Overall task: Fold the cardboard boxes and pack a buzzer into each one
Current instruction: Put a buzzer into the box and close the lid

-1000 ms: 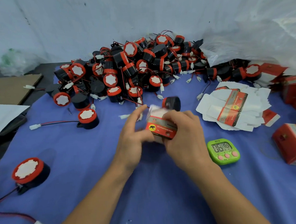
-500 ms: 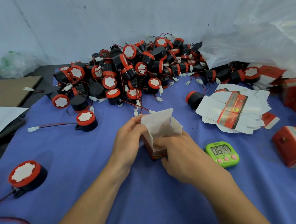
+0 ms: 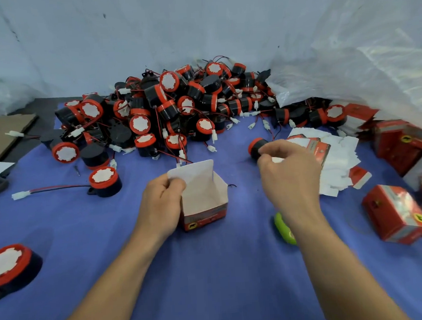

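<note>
Box point(image 3: 202, 200) stands open on the cloth point(image 3: 212, 283), your left hand point(image 3: 162, 205) pinching its left flap, while your right hand point(image 3: 289, 177) curls at a half-hidden buzzer point(image 3: 255, 147), whether gripping it I cannot tell.

Blue-covered table point(image 3: 212, 283).
Buzzer pile point(image 3: 172, 107) at the back; flat box blanks point(image 3: 338, 157), folded red boxes point(image 3: 396, 212) right; green object point(image 3: 284, 229), perhaps a timer.
</note>
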A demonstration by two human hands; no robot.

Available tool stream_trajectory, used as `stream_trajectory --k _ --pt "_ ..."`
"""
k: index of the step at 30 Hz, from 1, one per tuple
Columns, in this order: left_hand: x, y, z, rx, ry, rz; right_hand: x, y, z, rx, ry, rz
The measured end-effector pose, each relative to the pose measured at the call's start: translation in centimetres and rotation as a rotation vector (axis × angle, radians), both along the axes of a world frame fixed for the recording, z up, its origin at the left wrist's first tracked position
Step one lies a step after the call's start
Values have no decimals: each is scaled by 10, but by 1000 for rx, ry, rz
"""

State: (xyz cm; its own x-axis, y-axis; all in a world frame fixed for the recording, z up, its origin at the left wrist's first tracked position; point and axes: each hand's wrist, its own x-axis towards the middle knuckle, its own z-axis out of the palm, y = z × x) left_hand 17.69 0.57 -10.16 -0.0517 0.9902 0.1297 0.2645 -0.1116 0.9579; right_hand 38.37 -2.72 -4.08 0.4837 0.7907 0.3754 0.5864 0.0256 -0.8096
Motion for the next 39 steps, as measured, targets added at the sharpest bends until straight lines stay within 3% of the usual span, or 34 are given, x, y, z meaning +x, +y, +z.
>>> stream_trajectory --k 3,6,8,11,13,14,17,18,20,24,30,35,39 --pt "3 -1 0 -19 -10 -37 28 47 3 -411 -503 21" --pt "2 -5 3 -16 -8 -90 37 87 2 -658 -746 94" --pt "1 -6 6 -24 -11 -124 37 102 -8 -718 -867 98" --pt "-1 -6 7 -41 -19 -152 29 107 -15 -593 -916 47" --pt "-2 -4 6 -53 -33 -161 23 105 -8 -482 -749 59" --pt "-2 -4 6 -55 -38 -161 20 100 0 -393 -545 88" --pt "-2 -4 5 -57 -48 -167 4 62 23 -111 374 349" --pt "-2 -3 4 -64 -51 -166 -3 48 26 -22 582 438" --pt "-2 -4 2 -68 -47 -143 -15 22 22 89 717 474" --pt "0 -4 2 -51 -12 -98 -44 -18 -8 134 254 269" --pt "1 -10 5 -28 -41 -165 -75 -33 -38 172 -247 230" --pt "0 -10 7 -74 -35 -119 -77 -37 -46 33 -337 342" --pt "-2 -7 8 -102 -87 -165 -67 -39 -44 33 -348 384"
